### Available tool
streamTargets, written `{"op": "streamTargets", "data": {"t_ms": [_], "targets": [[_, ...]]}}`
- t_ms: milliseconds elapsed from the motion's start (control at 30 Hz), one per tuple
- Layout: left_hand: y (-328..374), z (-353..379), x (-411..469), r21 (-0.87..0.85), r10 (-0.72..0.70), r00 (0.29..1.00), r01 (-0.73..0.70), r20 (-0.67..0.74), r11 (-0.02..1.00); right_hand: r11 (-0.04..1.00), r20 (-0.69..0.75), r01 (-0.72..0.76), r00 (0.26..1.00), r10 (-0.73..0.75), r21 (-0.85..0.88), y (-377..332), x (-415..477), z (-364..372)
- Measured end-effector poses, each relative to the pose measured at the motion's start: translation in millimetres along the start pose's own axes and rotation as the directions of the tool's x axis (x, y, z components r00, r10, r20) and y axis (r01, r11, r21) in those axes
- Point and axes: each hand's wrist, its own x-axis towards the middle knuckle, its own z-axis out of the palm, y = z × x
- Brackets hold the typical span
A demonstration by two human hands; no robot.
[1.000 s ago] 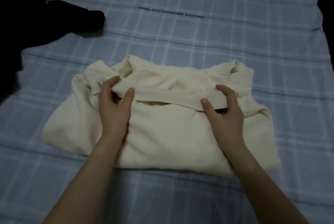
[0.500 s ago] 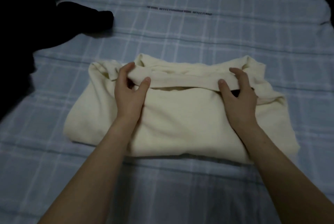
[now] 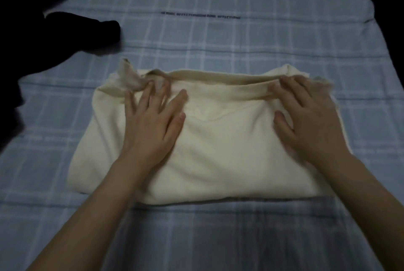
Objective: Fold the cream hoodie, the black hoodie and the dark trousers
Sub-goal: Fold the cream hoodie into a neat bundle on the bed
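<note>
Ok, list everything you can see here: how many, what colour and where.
cream hoodie: one, cream, folded, in the middle of the sheet
dark clothing: one heap, black, far left of the sheet; separate pieces cannot be told apart
sheet: one, pale blue with white checks, under everything
printed line: one, dark, on the sheet beyond the hoodie; too blurred to read
left hand: one, flat with spread fingers on the hoodie's left part
right hand: one, blurred, flat on the hoodie's right part, fingers over its far edge
</note>
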Motion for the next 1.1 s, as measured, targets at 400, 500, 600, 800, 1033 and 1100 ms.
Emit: {"op": "streamTargets", "data": {"t_ms": [400,500,600,800,1033,1100], "targets": [[0,-9,27,-0.037,-0.071,0.976,0.080,0.208,0.996,0.950,0.263,-0.211,0.953,0.148,0.230,-2,49,14],[37,-8,15,-0.065,0.068,0.986,-0.059,0.153,0.996,0.954,0.316,-0.171,0.945,0.088,0.245,-63,26,12],[42,21,11,-0.030,0.129,0.973,-0.126,0.193,0.992,0.975,0.391,-0.147,0.918,0.070,0.169,-74,7,42],[34,37,13,0.001,0.123,0.962,-0.128,0.245,0.992,0.974,0.431,-0.148,0.900,0.062,0.169,-69,12,55],[-7,5,-41,0.170,0.046,0.979,-0.081,0.198,0.982,0.983,0.411,-0.181,0.895,0.173,-0.020,-7,-42,14],[-7,11,-50,0.190,0.012,0.979,-0.051,0.204,0.980,0.971,0.433,-0.237,0.878,0.204,0.024,-1,-52,21]]}}
